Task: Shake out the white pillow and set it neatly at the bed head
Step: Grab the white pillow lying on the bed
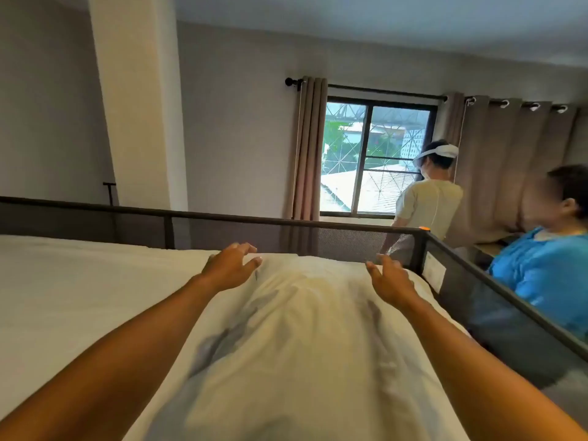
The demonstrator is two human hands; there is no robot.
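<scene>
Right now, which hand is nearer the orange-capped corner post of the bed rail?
Right. The right hand rests at the white pillow's far right corner, just left of the corner post; the left hand is across the pillow, farther away.

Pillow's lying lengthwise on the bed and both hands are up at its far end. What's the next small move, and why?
Probably close both hands on the far corners. The left hand and right hand are spread open at the white pillow, gripping nothing, and it lies creased, its far end near the mesh rail.
</scene>
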